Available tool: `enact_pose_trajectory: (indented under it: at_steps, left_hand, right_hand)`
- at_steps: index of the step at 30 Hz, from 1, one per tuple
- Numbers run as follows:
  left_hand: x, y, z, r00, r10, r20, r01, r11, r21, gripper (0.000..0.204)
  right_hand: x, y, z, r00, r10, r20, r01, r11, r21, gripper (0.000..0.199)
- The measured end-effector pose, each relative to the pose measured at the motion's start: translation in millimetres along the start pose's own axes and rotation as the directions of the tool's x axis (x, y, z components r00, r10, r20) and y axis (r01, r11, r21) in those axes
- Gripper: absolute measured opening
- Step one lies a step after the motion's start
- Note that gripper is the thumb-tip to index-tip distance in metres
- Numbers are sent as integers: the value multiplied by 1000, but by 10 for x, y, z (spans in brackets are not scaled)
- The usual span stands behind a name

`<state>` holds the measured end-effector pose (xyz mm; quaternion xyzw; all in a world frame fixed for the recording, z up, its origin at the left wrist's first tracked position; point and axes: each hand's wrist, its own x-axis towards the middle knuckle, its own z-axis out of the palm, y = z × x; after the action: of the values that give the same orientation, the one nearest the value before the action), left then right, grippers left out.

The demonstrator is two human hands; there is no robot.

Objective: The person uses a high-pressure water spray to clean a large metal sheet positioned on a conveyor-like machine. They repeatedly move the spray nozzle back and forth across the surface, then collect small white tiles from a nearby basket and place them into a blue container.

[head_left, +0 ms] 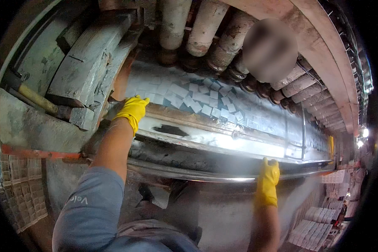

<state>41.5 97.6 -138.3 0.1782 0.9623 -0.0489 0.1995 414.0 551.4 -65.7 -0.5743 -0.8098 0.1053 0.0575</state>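
Note:
In a yellow rubber glove, my left hand (132,111) is at the left end of the trough's near ledge, beside several flat, pale square pieces (197,96). Its fingers are bent together, and what lies under them is hidden. My right hand (269,181), gloved the same, rests farther right at the trough's near metal rim (189,145). Those fingers curl over the edge, but I cannot make out what they close on. The square pieces lie scattered, some overlapping, on the grey, shiny trough surface (273,110). Neither hand touches them.
Thick upright cylinders (197,31) line the trough's far side under a curved beam (319,33). At left stand a heavy metal block (92,54) and a tool with a yellowish handle (38,98). White stacks (313,227) stand at lower right. A metal rail (222,179) runs near me.

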Motion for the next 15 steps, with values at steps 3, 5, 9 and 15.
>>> enact_pose_trajectory:
  at_steps: [3, 5, 9, 15]
  left_hand:
    - [150, -30, 113, 1000, 18, -1, -18, 1000, -10, 79]
    - [226, -71, 202, 999, 31, -45, -30, 999, 15, 63]
    - [664, -391, 590, 996, -92, -23, 89, 992, -94, 74]
    - [347, -23, -147, 995, 12, 103, -13, 1000, 13, 77]
  right_hand:
    - [-8, 59, -26, 1000, -8, -11, 8, 1000, -5, 67]
    - [-7, 43, -28, 1000, -9, -18, 9, 1000, -11, 67]
    - [3, -197, -122, 1000, -16, 27, 16, 1000, -5, 68]
    - [92, -361, -301, 999, 21, 42, -19, 998, -53, 65]
